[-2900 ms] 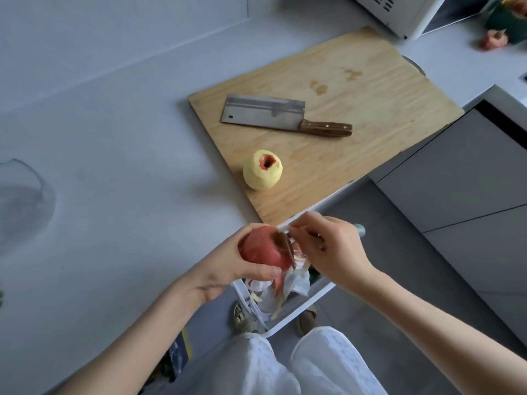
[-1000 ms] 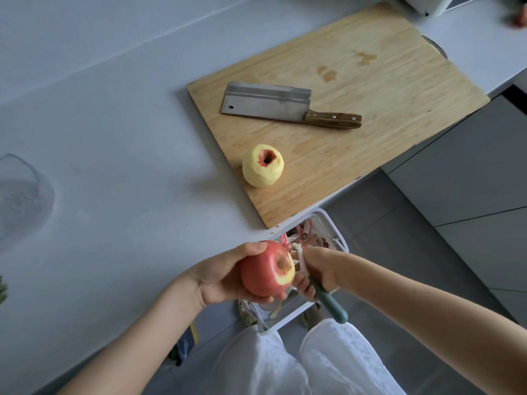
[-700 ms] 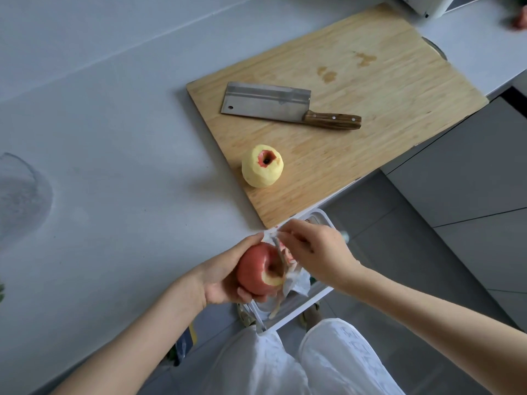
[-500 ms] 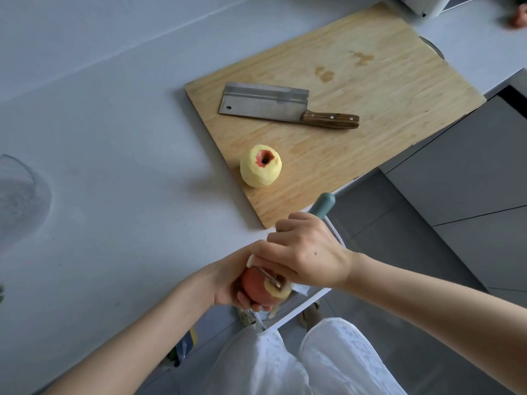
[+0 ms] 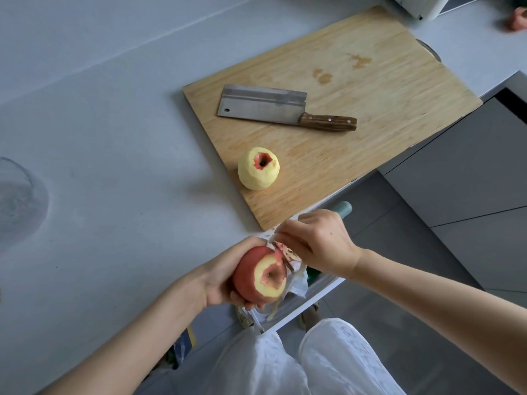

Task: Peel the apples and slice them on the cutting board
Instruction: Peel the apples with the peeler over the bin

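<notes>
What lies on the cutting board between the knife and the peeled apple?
Nothing. In the head view, the stretch of cutting board between the knife and the peeled apple is bare wood.

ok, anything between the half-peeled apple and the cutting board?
Only the right hand with the peeler sits between red apple and cutting board. On the board, the peeled apple sits near the close corner and the cleaver mid-board; bare wood lies right of them.

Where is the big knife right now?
In the head view, the rectangular steel cleaver with the wooden handle lies flat on the wooden cutting board, upper middle of the picture, just beyond the peeled yellow apple.
</notes>
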{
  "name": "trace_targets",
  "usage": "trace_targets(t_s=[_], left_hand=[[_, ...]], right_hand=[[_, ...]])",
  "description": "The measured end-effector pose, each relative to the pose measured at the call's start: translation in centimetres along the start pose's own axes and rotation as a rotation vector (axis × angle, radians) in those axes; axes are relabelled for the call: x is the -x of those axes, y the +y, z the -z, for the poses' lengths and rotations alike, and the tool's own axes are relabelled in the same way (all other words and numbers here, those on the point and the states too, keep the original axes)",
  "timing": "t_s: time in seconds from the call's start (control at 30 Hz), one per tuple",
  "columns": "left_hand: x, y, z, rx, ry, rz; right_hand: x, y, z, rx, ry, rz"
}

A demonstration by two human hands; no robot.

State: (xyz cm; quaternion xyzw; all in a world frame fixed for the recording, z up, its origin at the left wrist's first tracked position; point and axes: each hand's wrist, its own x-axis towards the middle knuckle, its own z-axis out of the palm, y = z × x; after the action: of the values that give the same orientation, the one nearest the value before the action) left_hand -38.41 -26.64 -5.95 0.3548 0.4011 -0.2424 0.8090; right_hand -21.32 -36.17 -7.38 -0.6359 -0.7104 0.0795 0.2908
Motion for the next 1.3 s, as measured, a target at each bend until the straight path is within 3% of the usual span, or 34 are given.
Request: trace_targets(t_s=[0.13,0.27,0.4,0.53,0.73,0.83,0.9,0.97,1.07,1.17,1.3], left_hand=[[0.6,0.7,0.3,0.121,0.026,-0.168],[0.6,0.7,0.8,0.206,0.135,-0.249],[0.8,0.4,1.1,0.338,0.095,-0.244],[0.9,-0.2,1.1,0.478,0.009,-0.199],[0.4,-0.3,0.7,0.514,0.081,-0.113],[0.6,-0.3,0.8,0.453,0.106,-0.096],[0.9,-0.4,0.7,0.35,0.143,-0.079],[1.0,-0.4,0.6,0.28,0.157,-0.081],[1.3,-0.1,0.1,0.201,0.145,-0.103],[1.5,0.1,-0.5,0.148,0.12,-0.127],[1.2,-0.1,-1.1,0.101,0.125,-0.111]], right_hand=[[3.0,1.0,-2.0,-0.006,-0.11,-0.375],[1.4,-0.3,-1.3,-0.093,-0.435,-0.787],[0.2,-1.0,0.0,-0.859,-0.587,-1.265],[0.4,-1.7,0.8,-1.178,-0.671,-1.419],[0.0,-2.8,1.6,-0.907,-0.462,-1.23],[-0.6,-2.9,2.3,-0.978,-0.437,-1.274],[-0.9,-3.0,2.3,-0.892,-0.43,-1.22],[-0.9,-3.1,1.5,-0.531,-0.356,-0.954],[-1.0,-3.1,0.4,-0.01,-0.064,-0.375],[-1.8,-2.8,0.4,0.09,0.03,-0.031],[-2.8,-2.6,1.1,0.117,0.035,0.106]])
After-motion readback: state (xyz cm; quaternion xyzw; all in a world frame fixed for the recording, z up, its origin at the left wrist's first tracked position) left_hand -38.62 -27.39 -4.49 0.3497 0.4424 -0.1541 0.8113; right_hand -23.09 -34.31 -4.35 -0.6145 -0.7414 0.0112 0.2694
